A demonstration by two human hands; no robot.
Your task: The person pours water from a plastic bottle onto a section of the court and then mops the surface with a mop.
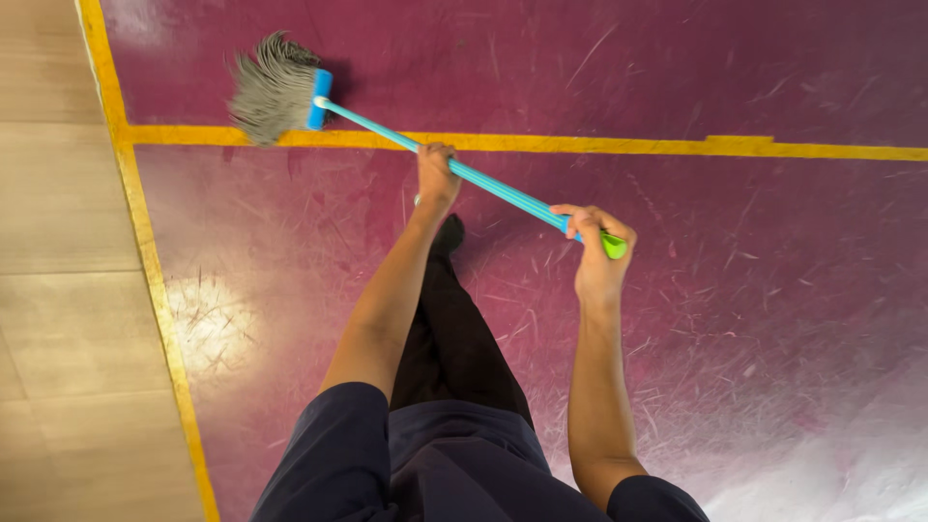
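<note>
Both hands clamped on the broom handle (503,190), left hand (436,181) mid-shaft, right hand (596,249) near the green end; grey bristles (273,89) at upper left on the yellow line (580,145); scuffed maroon floor (754,319) looks largely unswept.

Your left hand (436,180) is closed around the middle of the broom handle (454,166), a light blue striped shaft. Your right hand (596,253) is closed around the upper end, just below the green cap (614,246). The handle slants from lower right up to upper left, ending at a blue block carrying the grey bristles (273,89). The bristles rest on the scuffed maroon floor (677,319), touching the yellow line (619,145). A second yellow line (155,290) borders the pale wood flooring (58,290) at left. Your dark-trousered leg (454,338) steps forward between your arms.
</note>
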